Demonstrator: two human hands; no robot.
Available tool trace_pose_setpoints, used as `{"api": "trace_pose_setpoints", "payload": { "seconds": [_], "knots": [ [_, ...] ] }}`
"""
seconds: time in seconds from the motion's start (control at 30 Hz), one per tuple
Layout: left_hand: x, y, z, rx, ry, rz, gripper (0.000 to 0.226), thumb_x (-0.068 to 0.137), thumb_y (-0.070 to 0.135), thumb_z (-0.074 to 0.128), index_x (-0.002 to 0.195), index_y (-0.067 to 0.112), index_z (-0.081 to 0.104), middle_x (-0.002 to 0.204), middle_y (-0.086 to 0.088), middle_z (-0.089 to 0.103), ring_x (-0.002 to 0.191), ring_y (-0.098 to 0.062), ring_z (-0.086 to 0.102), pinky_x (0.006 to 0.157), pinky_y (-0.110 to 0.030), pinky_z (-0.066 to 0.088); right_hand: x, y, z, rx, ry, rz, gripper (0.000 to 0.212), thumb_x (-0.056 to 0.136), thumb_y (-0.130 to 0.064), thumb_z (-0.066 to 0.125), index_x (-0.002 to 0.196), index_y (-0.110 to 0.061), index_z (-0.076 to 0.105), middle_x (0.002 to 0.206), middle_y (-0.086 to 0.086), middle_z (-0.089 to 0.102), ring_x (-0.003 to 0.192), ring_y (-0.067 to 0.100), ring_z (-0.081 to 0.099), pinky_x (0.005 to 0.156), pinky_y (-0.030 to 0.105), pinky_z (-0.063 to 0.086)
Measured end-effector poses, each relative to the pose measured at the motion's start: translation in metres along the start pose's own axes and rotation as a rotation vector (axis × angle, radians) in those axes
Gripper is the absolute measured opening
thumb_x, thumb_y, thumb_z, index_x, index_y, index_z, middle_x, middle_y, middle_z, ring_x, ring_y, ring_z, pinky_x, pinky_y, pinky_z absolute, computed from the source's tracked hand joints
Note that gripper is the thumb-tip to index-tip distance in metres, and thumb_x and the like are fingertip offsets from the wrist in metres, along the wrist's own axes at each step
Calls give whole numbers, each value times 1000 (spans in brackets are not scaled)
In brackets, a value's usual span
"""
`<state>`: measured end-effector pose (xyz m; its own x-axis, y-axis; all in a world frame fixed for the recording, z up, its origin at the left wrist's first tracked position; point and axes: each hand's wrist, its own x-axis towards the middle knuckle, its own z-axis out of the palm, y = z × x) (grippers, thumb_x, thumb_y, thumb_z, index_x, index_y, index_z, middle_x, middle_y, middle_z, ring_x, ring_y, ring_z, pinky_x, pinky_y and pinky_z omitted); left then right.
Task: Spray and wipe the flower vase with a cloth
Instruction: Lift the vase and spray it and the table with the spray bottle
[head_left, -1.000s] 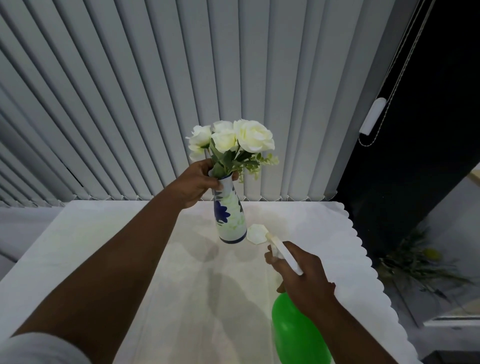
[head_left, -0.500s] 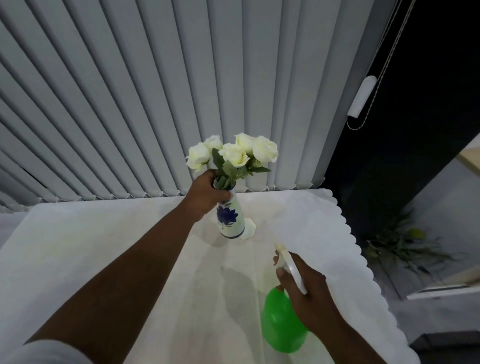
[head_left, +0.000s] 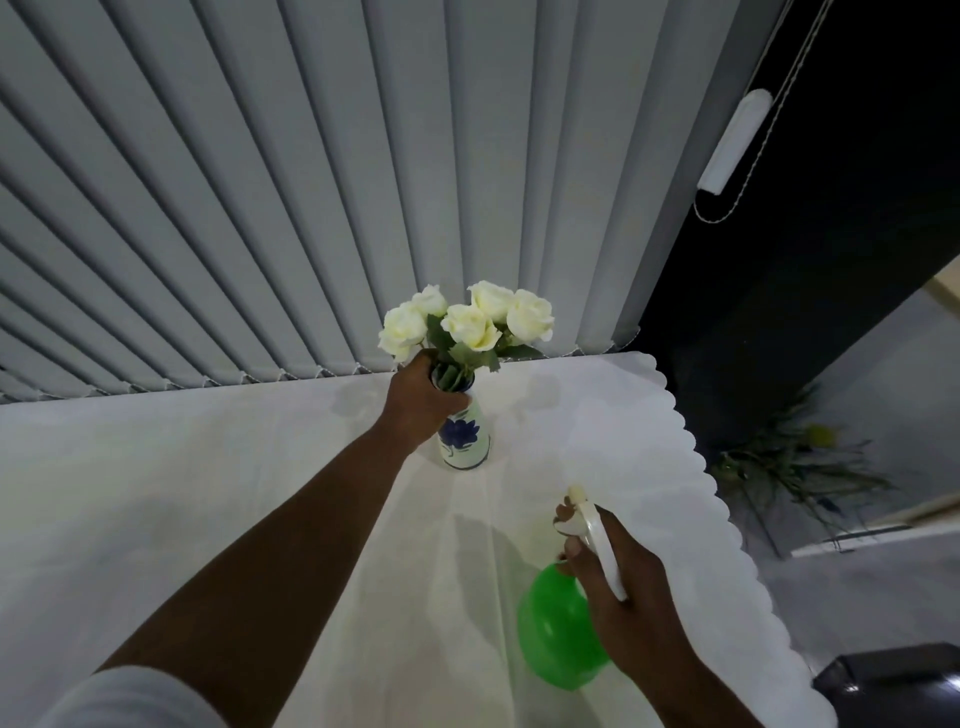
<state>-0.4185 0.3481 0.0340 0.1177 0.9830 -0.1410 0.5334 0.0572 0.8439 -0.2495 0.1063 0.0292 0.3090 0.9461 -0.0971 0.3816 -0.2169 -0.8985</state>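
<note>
No readable text, label, brand, number or sign anywhere in the head view. Vase (head_left: 464, 441): painted blue flower motif only, no lettering. Green spray bottle (head_left: 558, 629): plain body, white trigger head, no label showing.
</note>
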Motion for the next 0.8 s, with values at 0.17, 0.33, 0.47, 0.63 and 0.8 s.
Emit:
{"api": "trace_pose_setpoints", "payload": {
  "seconds": [0.17, 0.33, 0.47, 0.63, 0.8],
  "knots": [
    [2, 1, 4, 17, -12, 5, 62, 65, 17, 83, 119, 15, 53, 109, 2, 61, 98, -20, 58, 83, -28, 48, 4, 5, 4, -26, 5, -13, 49, 84, -75, 43, 120, -45, 59, 112, -16, 71, 92, 18, 70, 94, 57, 47],
    [6, 2, 4, 10, -5, 7, 61, 65, 16, 82, 119, 14, 54, 113, -4, 65, 99, -22, 60, 82, -28, 49, 6, 11, 9, -64, -7, -7, 63, 79, -84, 32, 124, -47, 56, 110, -14, 71, 93, 18, 70, 95, 58, 47],
    [7, -1, 5, 18, -6, -10, 63, 66, 16, 83, 121, 13, 53, 117, -5, 64, 102, -23, 59, 84, -29, 49, 5, 12, 11, -85, -21, -3, 63, 79, -84, 32, 124, -47, 56, 110, -18, 72, 94, 16, 71, 97, 57, 47],
    [5, -5, 8, 11, -25, 3, 64, 67, 19, 83, 122, 14, 52, 119, -4, 64, 104, -21, 58, 87, -28, 47, 3, 10, 10, -110, -20, -2, 59, 81, -82, 32, 124, -48, 55, 112, -20, 71, 94, 16, 71, 96, 57, 48],
    [0, -10, 2, -83, -88, -23, 74, 64, 26, 86, 129, 18, 51, 122, 7, 60, 114, -18, 55, 91, -28, 44, -1, -1, 10, -203, -38, 1, 41, 89, -64, 41, 125, -49, 54, 105, -20, 72, 95, 10, 70, 96, 52, 48]
  ]
}}
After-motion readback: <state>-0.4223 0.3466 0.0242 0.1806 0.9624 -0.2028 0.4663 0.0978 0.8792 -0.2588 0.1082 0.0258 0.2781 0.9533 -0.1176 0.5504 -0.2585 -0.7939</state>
